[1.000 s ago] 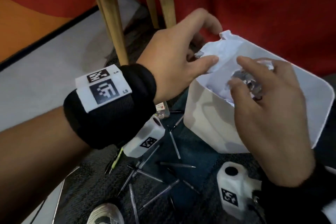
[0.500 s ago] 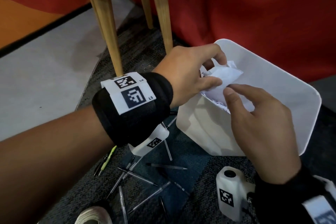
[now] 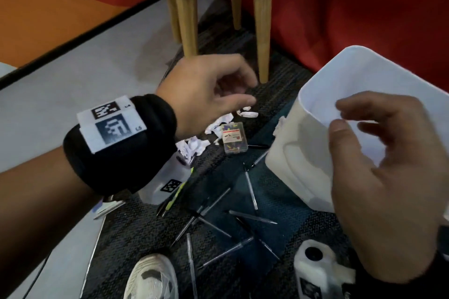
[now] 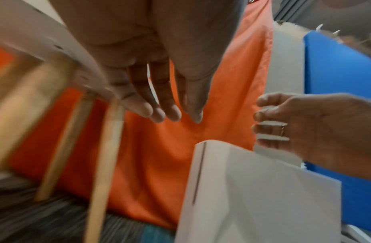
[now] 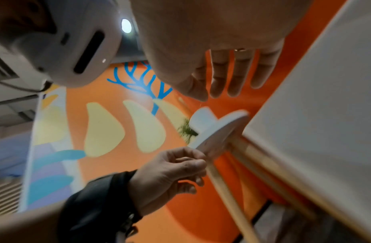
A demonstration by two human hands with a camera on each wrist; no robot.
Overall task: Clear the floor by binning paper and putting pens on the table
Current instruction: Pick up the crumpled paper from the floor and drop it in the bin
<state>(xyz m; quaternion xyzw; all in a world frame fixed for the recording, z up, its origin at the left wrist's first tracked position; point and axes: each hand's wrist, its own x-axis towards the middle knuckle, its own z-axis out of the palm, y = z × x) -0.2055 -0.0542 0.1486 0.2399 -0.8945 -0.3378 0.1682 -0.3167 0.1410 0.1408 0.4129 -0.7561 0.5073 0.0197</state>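
Note:
The white bin (image 3: 359,85) stands on the carpet at the right, its inside hidden from here. My right hand (image 3: 345,116) hovers over its near rim with relaxed fingers, holding nothing. My left hand (image 3: 250,91) is left of the bin, loosely curled and empty, above several crumpled paper scraps (image 3: 218,124) on the floor. Several pens (image 3: 251,189) lie scattered on the dark carpet below the hands. The left wrist view shows my left fingers (image 4: 166,113) spread and bare beside the bin (image 4: 263,189). In the right wrist view my right fingers (image 5: 232,88) are bare too.
Wooden table legs (image 3: 262,19) rise just behind my left hand, with the white table top (image 5: 220,131) overhead. A small clear box of pins (image 3: 234,138) lies among the scraps. A red curtain (image 3: 352,7) hangs behind the bin. My shoe (image 3: 153,279) is at the bottom.
The crumpled paper that both hands held over the bin is no longer in them. My left hand has swung left, away from the bin, over the scraps on the floor.

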